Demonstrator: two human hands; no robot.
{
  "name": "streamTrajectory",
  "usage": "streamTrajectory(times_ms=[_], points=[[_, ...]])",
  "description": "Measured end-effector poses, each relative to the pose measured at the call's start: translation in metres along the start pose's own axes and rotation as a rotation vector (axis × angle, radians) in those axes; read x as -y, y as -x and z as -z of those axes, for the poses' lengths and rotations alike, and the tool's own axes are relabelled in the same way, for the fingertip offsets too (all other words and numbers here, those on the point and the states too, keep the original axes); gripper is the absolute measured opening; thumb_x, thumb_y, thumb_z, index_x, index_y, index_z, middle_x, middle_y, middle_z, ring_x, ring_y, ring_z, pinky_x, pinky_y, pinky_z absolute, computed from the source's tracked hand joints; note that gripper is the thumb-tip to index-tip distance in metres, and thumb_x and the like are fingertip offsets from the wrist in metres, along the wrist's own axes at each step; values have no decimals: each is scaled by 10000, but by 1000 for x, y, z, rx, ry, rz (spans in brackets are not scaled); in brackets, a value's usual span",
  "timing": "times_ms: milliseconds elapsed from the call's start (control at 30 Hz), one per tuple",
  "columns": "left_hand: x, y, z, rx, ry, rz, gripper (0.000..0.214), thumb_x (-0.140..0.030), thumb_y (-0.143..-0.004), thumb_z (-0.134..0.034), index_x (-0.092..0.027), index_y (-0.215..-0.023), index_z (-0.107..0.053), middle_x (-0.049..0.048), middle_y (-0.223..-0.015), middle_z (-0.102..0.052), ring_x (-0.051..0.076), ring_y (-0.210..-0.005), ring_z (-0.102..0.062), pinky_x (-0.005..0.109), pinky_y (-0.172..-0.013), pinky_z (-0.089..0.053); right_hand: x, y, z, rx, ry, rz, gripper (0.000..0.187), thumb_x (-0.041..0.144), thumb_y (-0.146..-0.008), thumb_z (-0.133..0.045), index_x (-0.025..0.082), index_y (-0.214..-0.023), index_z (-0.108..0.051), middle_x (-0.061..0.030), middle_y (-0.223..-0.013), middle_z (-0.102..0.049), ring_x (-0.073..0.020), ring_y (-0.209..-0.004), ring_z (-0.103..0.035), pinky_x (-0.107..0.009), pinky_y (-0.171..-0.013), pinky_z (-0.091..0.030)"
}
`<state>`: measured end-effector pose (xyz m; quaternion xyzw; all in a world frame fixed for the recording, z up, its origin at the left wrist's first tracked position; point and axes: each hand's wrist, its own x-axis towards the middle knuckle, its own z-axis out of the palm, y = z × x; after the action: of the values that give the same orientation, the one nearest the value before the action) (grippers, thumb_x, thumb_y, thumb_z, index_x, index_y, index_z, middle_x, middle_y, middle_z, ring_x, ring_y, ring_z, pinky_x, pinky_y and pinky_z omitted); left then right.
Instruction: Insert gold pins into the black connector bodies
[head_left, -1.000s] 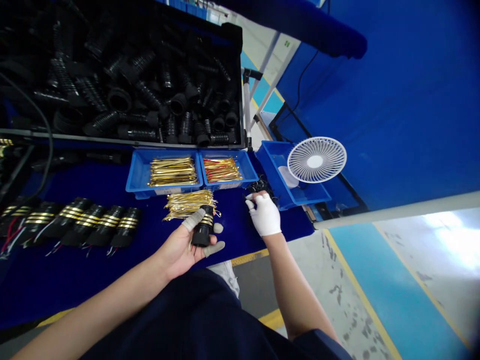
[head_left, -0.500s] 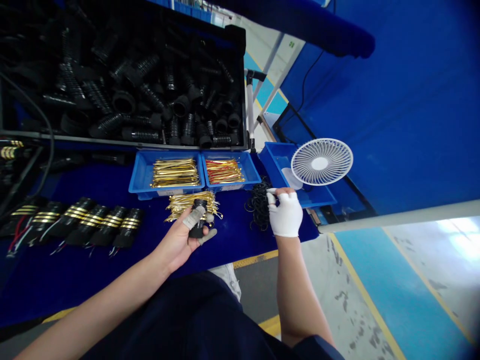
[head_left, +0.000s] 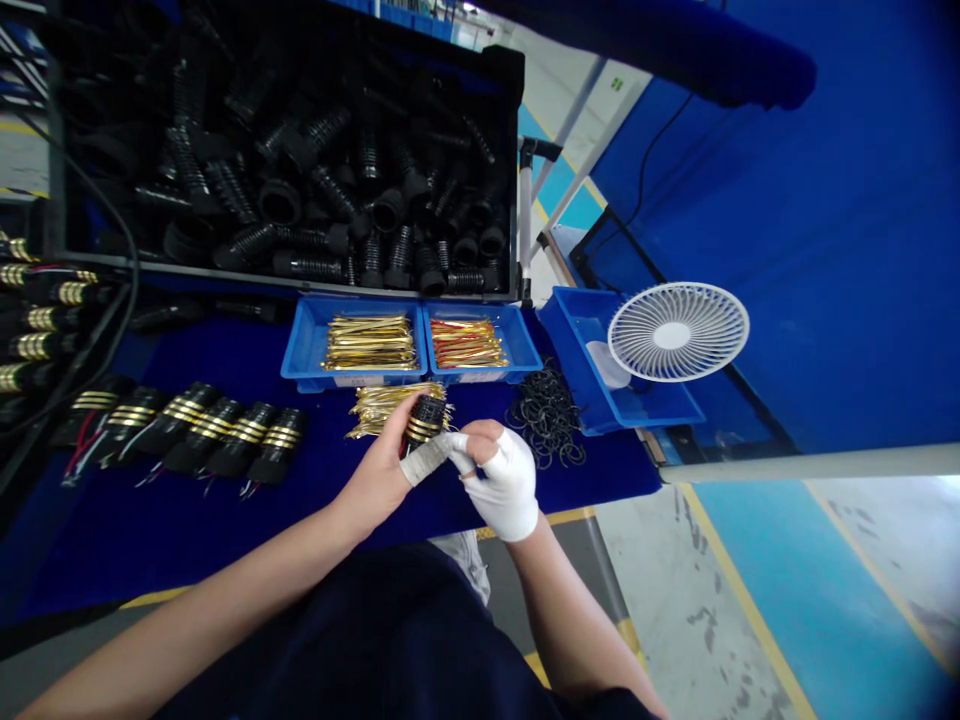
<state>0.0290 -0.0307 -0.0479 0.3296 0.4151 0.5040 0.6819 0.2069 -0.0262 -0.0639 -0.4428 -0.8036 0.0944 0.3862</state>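
My left hand (head_left: 379, 475), bare with grey finger cots, is shut around a black cylindrical connector (head_left: 426, 420) banded with gold. My right hand (head_left: 506, 485), in a white glove, is curled against the connector's lower end and touches my left fingers. Anything pinched in its fingertips is hidden. Just behind the connector lies a loose bundle of gold wires (head_left: 390, 408). A heap of thin black rubber rings (head_left: 545, 420) lies to the right of my gloved hand, apart from it.
Finished gold-banded connectors (head_left: 225, 440) with coloured wires lie in a row on the dark blue table (head_left: 150, 560). Behind stand blue trays of gold wires (head_left: 300, 340) (head_left: 521, 345), a large bin of black corrugated rubber parts (head_left: 300, 275), and a white fan (head_left: 679, 332) over another blue tray (head_left: 570, 325).
My gloved right hand has moved left from the ring heap to the connector. My left hand has closed around the connector, and the view has shifted slightly.
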Motion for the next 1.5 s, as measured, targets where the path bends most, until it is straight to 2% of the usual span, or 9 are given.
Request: streamTrajectory(times_ms=[100,233,467,667,833,1000,1167,1300,1500], points=[[-5,-1,0,14,-16,11,641,-169,-725,-847,-239,-1330,-646,74,-1470,-551,286,-1226,-572,247,-845,-534,2,-3,1,-2,-96,-183,57,268,-923,-672,241,-968,-694,-48,-889,-701,-195,-826,-656,-333,-781,-519],[-17,4,-2,160,-1,113,630,-237,-776,-824,-226,-1374,-626,84,-1140,-696,127,-658,-593,242,-645,-522,8,-6,-1,91,-437,-462,364,407,-876,-720,215,-1176,-644,-47,-986,-721,-211,-892,-687,-355,-839,-556],[-18,16,0,140,94,190,664,-328,-824,-788,-251,-1438,-544,68,-1002,-737,188,-703,-689,242,-620,-540,21,-17,-3,127,-681,-403,511,494,-687,-862,232,-1106,-736,-48,-1055,-726,-253,-998,-677,-376,-951,-523],[4,14,3,439,332,606,694,-782,-883,-425,-137,-916,-679,11,-487,-550,79,-282,-372,189,-304,-302,22,-14,3,210,-782,-410,399,532,-715,-833,215,-952,-783,-8,-865,-714,-207,-820,-669,-319,-799,-542],[-1,7,1,290,503,639,644,-707,-944,-389,-144,-1072,-674,3,-566,-551,91,-373,-416,214,-396,-421,-15,0,20,240,-100,-439,280,271,-917,-662,257,-1190,-727,-53,-1101,-747,-221,-988,-696,-338,-908,-529],[-9,1,1,169,531,627,411,-467,-1005,-469,-145,-1224,-599,86,-842,-676,166,-670,-648,441,-810,-608,-66,12,33,417,577,-557,325,147,-919,-576,253,-1197,-709,-89,-1162,-723,-229,-904,-721,-324,-778,-536],[-3,0,3,60,380,503,229,-303,-914,-679,-159,-1074,-601,82,-941,-695,111,-628,-609,472,-862,-606,-63,9,40,164,525,-419,257,200,-975,-520,246,-1152,-701,-85,-1159,-717,-236,-953,-714,-345,-822,-541],[2,2,-1,29,234,334,559,-234,-806,-809,-281,-1305,-562,28,-1016,-671,103,-709,-618,457,-904,-587,-27,2,34,-141,149,-302,164,261,-964,-589,264,-1107,-671,-61,-1036,-749,-229,-960,-713,-373,-870,-560],[3,5,-6,26,165,228,807,-204,-785,-829,-374,-1486,-467,46,-1473,-523,215,-1226,-570,262,-931,-529,12,6,0,-144,-156,-169,199,152,-904,-651,289,-1047,-644,-19,-933,-758,-198,-854,-726,-344,-783,-571]])
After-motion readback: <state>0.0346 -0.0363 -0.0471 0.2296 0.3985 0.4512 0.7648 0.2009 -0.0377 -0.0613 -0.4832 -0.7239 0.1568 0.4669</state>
